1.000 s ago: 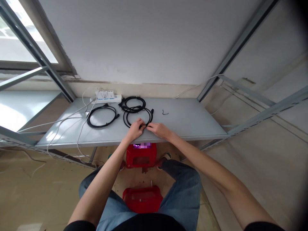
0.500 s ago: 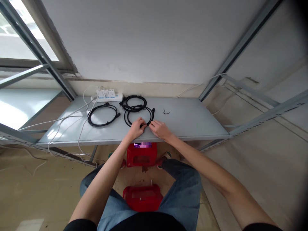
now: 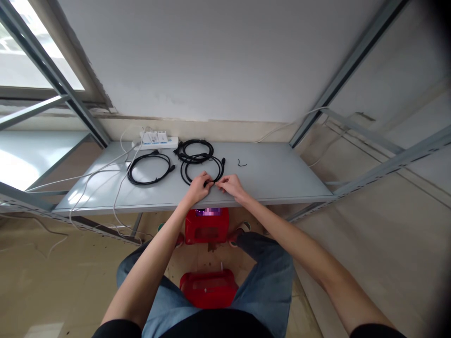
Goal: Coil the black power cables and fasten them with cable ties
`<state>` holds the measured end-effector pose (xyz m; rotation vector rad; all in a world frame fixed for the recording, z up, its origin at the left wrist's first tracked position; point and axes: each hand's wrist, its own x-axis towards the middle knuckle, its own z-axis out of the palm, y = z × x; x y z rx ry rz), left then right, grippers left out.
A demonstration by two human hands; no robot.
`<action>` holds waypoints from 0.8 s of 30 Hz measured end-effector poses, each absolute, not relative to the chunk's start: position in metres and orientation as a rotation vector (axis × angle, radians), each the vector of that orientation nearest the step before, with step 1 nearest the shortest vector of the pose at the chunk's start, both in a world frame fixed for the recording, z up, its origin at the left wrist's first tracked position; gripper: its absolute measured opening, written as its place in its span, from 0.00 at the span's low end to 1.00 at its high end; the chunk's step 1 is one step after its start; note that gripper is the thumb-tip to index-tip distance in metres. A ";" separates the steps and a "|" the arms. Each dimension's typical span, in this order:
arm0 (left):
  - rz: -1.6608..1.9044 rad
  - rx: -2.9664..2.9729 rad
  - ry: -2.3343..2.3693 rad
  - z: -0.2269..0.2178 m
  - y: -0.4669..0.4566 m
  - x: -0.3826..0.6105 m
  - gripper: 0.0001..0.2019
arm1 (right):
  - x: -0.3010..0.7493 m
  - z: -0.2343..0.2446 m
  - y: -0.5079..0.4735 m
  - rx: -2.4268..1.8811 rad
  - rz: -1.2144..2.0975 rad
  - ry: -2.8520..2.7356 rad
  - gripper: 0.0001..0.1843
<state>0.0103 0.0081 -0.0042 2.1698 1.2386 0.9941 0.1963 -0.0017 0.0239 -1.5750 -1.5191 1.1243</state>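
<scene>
A coiled black power cable (image 3: 182,173) lies on the grey shelf before me, its plug end at the upper right of the loop. My left hand (image 3: 200,187) is closed on the near side of this coil, thumb and fingers pinched together. Beside it, my right hand (image 3: 230,185) has its fingertips pinched close to the cable's near edge; what sits between them is too small to make out. Another black cable coil (image 3: 183,152) overlaps the far side of the loop. A thin black twist tie (image 3: 241,164) rests on the shelf to the right.
Left on the shelf (image 3: 278,176) lies a third black cable coil (image 3: 150,183). A white power strip (image 3: 169,142) with adapters stands against the wall, its white cords (image 3: 95,173) trailing over the left edge. Metal posts frame both sides. Red stools (image 3: 207,227) are below.
My right hand's fingers have drawn together from a flatter pose into a pinch and shifted slightly off the coil. My left hand stays in place on the cable.
</scene>
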 end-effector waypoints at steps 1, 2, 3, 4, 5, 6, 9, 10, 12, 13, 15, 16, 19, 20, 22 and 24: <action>0.992 2.167 1.241 -0.004 0.008 0.010 0.04 | 0.197 0.024 -0.001 -1.570 1.159 -1.495 0.10; 0.990 2.166 1.241 -0.004 0.008 0.010 0.04 | 0.198 0.025 -0.001 -1.573 1.156 -1.514 0.10; 0.989 2.168 1.241 -0.004 0.008 0.010 0.04 | 0.199 0.025 -0.001 -1.582 1.107 -1.572 0.10; 0.989 2.170 1.242 -0.004 0.008 0.010 0.04 | 0.199 0.027 -0.002 -1.600 1.011 -1.662 0.10; 0.989 2.174 1.244 -0.003 0.007 0.010 0.04 | 0.200 0.028 -0.005 -1.620 0.873 -1.777 0.09; 0.989 2.177 1.245 -0.003 0.007 0.010 0.04 | 0.200 0.030 -0.008 -1.633 0.701 -1.906 0.08; 0.984 2.185 1.241 -0.003 0.006 0.011 0.04 | 0.196 0.032 -0.019 -1.596 0.164 -2.304 0.08; 0.984 2.187 1.240 -0.002 0.006 0.011 0.04 | 0.194 0.033 -0.023 -1.565 0.033 -2.425 0.10; 0.987 2.194 1.242 -0.003 0.006 0.011 0.05 | 0.189 0.033 -0.029 -1.510 -0.137 -2.613 0.14; 0.991 2.198 1.242 -0.003 0.006 0.011 0.06 | 0.186 0.033 -0.031 -1.502 -0.180 -2.666 0.16; 0.998 2.199 1.239 -0.003 0.006 0.011 0.06 | 0.183 0.033 -0.032 -1.522 -0.201 -2.702 0.17; 1.001 2.195 1.236 -0.003 0.006 0.011 0.06 | 0.182 0.034 -0.032 -1.545 -0.190 -2.694 0.16; 0.998 2.184 1.234 -0.004 0.007 0.011 0.05 | 0.183 0.036 -0.029 -1.609 -0.123 -2.624 0.17; 0.999 2.185 1.234 -0.004 0.007 0.011 0.04 | 0.184 0.036 -0.028 -1.617 -0.096 -2.592 0.17; 0.999 2.191 1.236 -0.004 0.007 0.010 0.04 | 0.187 0.034 -0.025 -1.619 -0.033 -2.508 0.17; 0.993 2.191 1.244 -0.004 0.007 0.010 0.04 | 0.189 0.032 -0.022 -1.630 0.071 -2.386 0.14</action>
